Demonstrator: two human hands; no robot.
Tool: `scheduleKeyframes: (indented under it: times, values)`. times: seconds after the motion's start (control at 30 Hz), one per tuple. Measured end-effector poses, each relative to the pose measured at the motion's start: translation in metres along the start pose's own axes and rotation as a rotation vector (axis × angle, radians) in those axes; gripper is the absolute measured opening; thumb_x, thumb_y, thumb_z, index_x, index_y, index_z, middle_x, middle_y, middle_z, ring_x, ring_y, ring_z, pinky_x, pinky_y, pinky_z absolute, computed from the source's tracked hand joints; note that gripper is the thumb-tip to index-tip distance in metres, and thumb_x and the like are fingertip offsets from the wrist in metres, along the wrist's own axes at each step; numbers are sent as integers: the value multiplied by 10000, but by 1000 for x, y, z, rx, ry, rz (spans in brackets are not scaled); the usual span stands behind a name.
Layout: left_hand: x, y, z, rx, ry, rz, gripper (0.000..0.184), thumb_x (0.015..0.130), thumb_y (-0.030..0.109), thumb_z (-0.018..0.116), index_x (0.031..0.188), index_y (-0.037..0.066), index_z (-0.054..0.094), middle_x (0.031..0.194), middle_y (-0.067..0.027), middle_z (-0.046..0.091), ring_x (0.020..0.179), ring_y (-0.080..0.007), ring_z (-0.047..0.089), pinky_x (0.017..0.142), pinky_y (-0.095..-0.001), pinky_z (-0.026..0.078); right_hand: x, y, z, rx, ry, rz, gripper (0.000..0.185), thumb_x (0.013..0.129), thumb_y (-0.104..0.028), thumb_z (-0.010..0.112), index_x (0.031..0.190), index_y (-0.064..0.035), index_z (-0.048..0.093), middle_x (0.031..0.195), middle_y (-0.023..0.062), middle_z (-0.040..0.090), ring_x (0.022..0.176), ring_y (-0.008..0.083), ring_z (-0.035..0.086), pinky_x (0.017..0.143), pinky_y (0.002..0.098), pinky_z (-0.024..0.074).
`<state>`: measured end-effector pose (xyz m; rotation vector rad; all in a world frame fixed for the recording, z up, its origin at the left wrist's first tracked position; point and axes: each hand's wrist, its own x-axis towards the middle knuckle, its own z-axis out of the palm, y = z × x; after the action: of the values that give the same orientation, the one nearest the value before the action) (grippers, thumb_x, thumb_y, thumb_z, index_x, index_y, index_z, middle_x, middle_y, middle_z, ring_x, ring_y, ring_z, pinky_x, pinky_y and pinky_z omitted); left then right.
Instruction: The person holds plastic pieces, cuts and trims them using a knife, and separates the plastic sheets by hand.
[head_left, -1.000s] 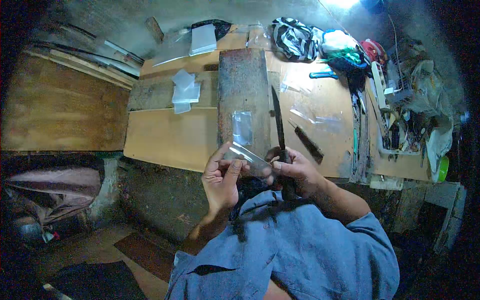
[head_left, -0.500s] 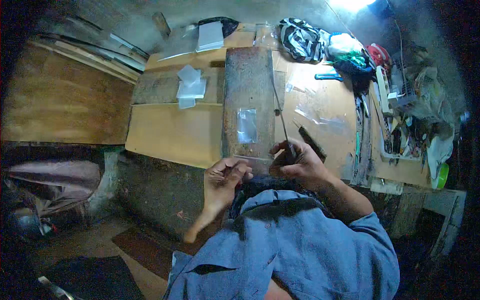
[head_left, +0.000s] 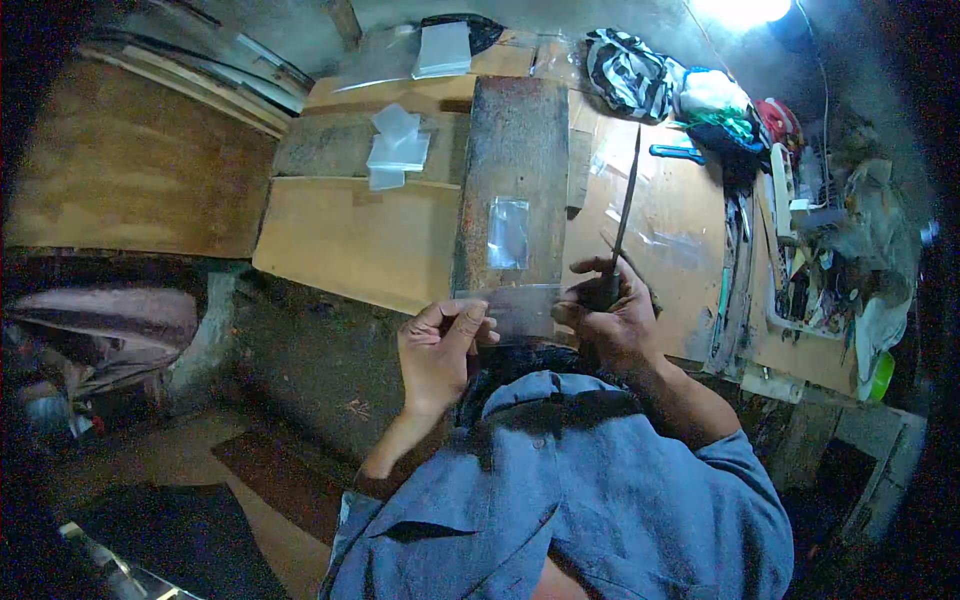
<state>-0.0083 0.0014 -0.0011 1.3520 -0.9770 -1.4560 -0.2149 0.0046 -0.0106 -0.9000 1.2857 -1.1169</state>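
Observation:
My left hand (head_left: 445,340) is closed, thumb and fingers pinching the left edge of a clear plastic sheet (head_left: 525,312) near my body. In my right hand (head_left: 618,315) is the dark handle of a long, thin dark tool (head_left: 628,195), its shaft pointing up and away; its exact kind is unclear. The right thumb and fingertips reach the sheet's right edge, though whether they grip it I cannot tell. Beneath lies a worn wooden board (head_left: 515,140), with a small clear rectangular piece (head_left: 508,235) flat on it beyond the sheet.
Left of the board lies a pile of clear cut pieces (head_left: 398,150); a whitish stack (head_left: 442,50) sits at the back. A blue cutter knife (head_left: 677,153) and clear scraps (head_left: 665,240) are on the right. Beyond them are bundled bags (head_left: 630,75) and a tray of tools (head_left: 810,290).
The tool has swung from leaning left to nearly upright, leaning right. The clear sheet now faces me more broadly between my hands. The view has shifted slightly.

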Motion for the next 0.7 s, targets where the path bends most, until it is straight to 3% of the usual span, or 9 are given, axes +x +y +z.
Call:
scheduleKeyframes:
  times: [0.13, 0.33, 0.5, 0.63, 0.7]
  values:
    - [2, -1, -3, -73, 40, 28, 134, 870, 137, 621, 814, 16, 631, 728, -64, 652, 609, -101, 608, 503, -193, 415, -2, -15, 9, 90, 5, 55, 443, 719, 34, 707, 1095, -37, 484, 806, 73, 640, 697, 120, 605, 601, 244, 482]
    - [0, 12, -12, 33, -6, 110, 133, 875, 142, 615, 808, 27, 625, 731, -72, 650, 622, -108, 607, 536, -213, 449, 5, -18, 21, 100, -3, -76, 425, 724, 4, 719, 1082, -46, 496, 805, 65, 634, 703, 107, 586, 616, 236, 471]
    - [2, 13, -17, -118, 22, 162, 137, 877, 160, 616, 830, 32, 614, 741, -60, 652, 627, -102, 609, 522, -198, 427, 9, -16, 31, 130, -6, -188, 401, 717, 0, 720, 1066, -45, 527, 822, 51, 628, 737, 111, 589, 669, 244, 482]
    - [3, 25, -19, 20, 60, 200, 147, 895, 165, 579, 882, 31, 638, 730, -54, 652, 592, -93, 581, 523, -208, 420, 11, -23, 33, 65, -40, -168, 429, 721, 7, 708, 1100, -36, 510, 824, 51, 625, 724, 111, 592, 656, 249, 489]
    - [3, 28, -20, 16, 69, 198, 136, 890, 158, 588, 896, 30, 634, 730, -53, 652, 601, -93, 586, 521, -204, 416, 10, -28, 33, 43, -63, -120, 419, 737, -2, 708, 1090, -64, 492, 858, 54, 620, 800, 127, 602, 714, 257, 491]
